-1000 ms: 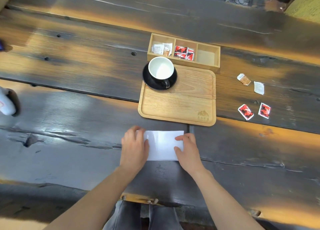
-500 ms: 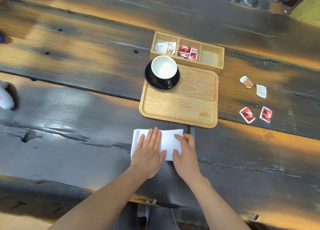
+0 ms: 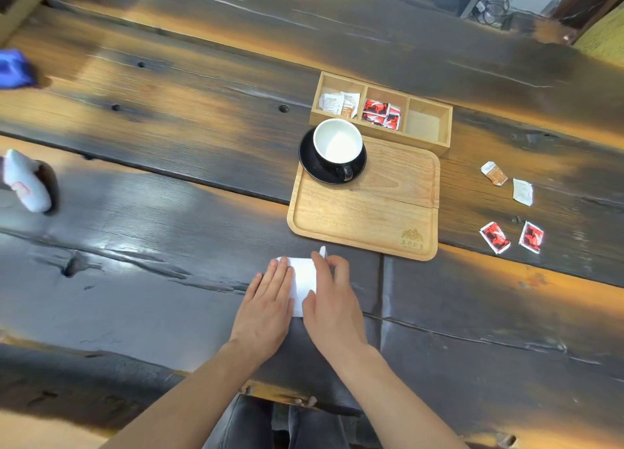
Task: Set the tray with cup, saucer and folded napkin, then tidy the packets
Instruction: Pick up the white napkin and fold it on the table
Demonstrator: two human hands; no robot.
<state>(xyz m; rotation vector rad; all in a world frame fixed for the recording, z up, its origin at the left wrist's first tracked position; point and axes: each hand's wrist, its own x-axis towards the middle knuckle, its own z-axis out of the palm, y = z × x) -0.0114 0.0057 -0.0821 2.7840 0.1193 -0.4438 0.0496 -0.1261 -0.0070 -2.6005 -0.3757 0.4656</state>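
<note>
A white napkin (image 3: 304, 281) lies on the dark table just in front of the wooden tray (image 3: 364, 212). My left hand (image 3: 266, 305) rests flat on its left part, fingers together. My right hand (image 3: 332, 296) pinches the napkin's right edge, which is lifted and folded over towards the left. A black cup with a white inside (image 3: 337, 144) stands on a black saucer (image 3: 310, 168) at the tray's far left corner. Two red packets (image 3: 494, 237) (image 3: 531, 237) and two pale packets (image 3: 494, 173) (image 3: 522, 192) lie loose on the table right of the tray.
A wooden box with three compartments (image 3: 381, 111) stands behind the tray: white packets in the left one, red packets in the middle one. A white object (image 3: 27, 185) and a blue object (image 3: 15, 68) sit at the far left table edge.
The napkin has become narrower: my right hand has brought its right edge up and over to the left. My left hand has slid left on the napkin.
</note>
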